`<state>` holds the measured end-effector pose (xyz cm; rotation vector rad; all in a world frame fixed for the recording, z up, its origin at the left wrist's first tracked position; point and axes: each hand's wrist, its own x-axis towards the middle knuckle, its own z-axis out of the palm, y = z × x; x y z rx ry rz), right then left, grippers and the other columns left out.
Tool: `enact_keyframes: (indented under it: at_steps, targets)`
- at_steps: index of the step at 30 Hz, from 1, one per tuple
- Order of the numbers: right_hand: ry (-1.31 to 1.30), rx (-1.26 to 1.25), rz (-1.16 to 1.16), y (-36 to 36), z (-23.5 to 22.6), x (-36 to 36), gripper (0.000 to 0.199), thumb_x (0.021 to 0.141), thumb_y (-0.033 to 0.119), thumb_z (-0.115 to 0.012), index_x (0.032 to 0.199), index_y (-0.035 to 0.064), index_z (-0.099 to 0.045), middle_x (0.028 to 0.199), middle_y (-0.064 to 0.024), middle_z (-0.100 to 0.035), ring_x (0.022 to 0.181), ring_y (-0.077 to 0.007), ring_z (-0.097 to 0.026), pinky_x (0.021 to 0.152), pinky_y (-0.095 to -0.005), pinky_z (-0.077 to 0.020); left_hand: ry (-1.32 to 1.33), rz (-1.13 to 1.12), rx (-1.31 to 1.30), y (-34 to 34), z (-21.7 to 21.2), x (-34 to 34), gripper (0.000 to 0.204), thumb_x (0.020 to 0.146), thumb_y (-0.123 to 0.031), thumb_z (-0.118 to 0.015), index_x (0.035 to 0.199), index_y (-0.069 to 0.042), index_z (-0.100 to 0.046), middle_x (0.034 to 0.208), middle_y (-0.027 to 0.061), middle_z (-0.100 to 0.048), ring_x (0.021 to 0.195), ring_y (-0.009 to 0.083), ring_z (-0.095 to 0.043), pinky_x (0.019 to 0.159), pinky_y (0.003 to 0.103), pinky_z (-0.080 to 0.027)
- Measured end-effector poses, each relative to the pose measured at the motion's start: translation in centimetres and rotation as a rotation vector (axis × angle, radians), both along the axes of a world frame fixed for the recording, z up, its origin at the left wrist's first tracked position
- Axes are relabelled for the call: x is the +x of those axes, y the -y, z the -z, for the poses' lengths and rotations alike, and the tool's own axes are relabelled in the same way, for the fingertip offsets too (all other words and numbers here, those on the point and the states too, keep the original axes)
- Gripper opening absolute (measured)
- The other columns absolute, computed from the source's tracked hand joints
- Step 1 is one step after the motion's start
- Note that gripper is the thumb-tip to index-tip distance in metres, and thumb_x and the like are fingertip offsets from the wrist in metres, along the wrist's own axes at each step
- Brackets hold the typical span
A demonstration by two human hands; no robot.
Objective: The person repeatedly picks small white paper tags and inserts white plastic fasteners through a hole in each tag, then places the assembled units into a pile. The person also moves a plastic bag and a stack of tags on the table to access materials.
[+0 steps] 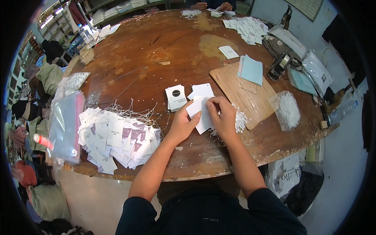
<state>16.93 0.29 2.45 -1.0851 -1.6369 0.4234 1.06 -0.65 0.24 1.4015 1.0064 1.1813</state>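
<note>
In my left hand (pixel 183 124) is a white card (pixel 200 114), its thumb laid over the card's face. My right hand (pixel 223 115) pinches close to the card's upper right corner; whatever sits between its fingertips is too small to make out. Just beyond my hands lie two small stacks: tags with a black round print (pixel 176 102) and plain white cards (pixel 200 90). A heap of short white fastener strings (pixel 240 120) sits beside and partly behind my right hand. To the left spreads a large pile of white tags with strings (pixel 114 135).
A wooden board (pixel 250 102) with a light blue pad (pixel 250 70) lies right, near a bag of white bits (pixel 288 111). Clear plastic sleeves (pixel 64 129) rest at the left edge. Across the table, another person's hands (pixel 213 6) work near more tags (pixel 248 29).
</note>
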Motion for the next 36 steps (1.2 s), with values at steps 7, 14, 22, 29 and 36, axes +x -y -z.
enact_keyframes:
  at_steps: [7,14,22,29,36]
  targets:
    - [0.032,0.071,0.006,-0.2,-0.2,0.0,0.008,0.087,-0.001,-0.064,0.092,-0.0015,-0.058,0.084,-0.016,-0.06,0.073,-0.031,-0.06,0.064,-0.0367,-0.0482,-0.053,0.012,0.042,0.0,0.0,0.0,0.041,0.093,-0.012,-0.061,0.128,0.008,-0.052,0.116,0.0134,-0.064,0.101,0.0139,-0.058,0.088,0.03,-0.048]
    - [0.097,0.07,0.024,-0.3,0.1,0.3,0.009,0.088,0.001,-0.064,0.093,-0.0012,-0.057,0.085,-0.017,-0.06,0.073,-0.0351,-0.061,0.065,-0.0391,-0.049,-0.184,0.05,0.147,0.4,-0.9,0.0,0.039,0.092,-0.011,-0.06,0.128,0.003,-0.052,0.114,0.0174,-0.063,0.104,0.0223,-0.062,0.089,0.034,-0.048]
    - [-0.102,-0.212,-0.073,-0.3,0.2,0.6,0.01,0.093,0.008,-0.063,0.09,-0.0008,-0.059,0.081,-0.0114,-0.064,0.069,-0.0231,-0.063,0.061,-0.0313,-0.048,-0.676,-0.151,0.636,0.6,-1.1,-0.1,0.039,0.083,-0.013,-0.065,0.121,-0.008,-0.057,0.113,0.0074,-0.063,0.1,0.0312,-0.062,0.077,0.036,-0.053]
    - [-0.757,-0.779,-0.436,-0.8,0.3,2.4,0.013,0.092,0.015,-0.067,0.087,0.003,-0.063,0.078,0.0009,-0.064,0.068,-0.0066,-0.057,0.058,-0.0212,-0.0432,-1.003,-0.318,1.18,0.3,-2.8,0.1,0.023,0.072,-0.015,-0.069,0.095,-0.015,-0.07,0.1,-0.0045,-0.063,0.089,0.0167,-0.059,0.07,0.03,-0.048]
    - [-0.211,-0.322,0.19,-2.5,2.0,2.8,0.028,0.091,0.021,-0.067,0.077,-0.0029,-0.065,0.06,-0.007,-0.06,0.055,-0.012,-0.055,0.052,-0.0279,-0.0423,-1.173,-0.197,1.019,1.7,-4.1,-3.0,0.022,0.073,-0.014,-0.069,0.095,-0.018,-0.071,0.092,-0.005,-0.061,0.08,0.0161,-0.057,0.067,0.031,-0.048]
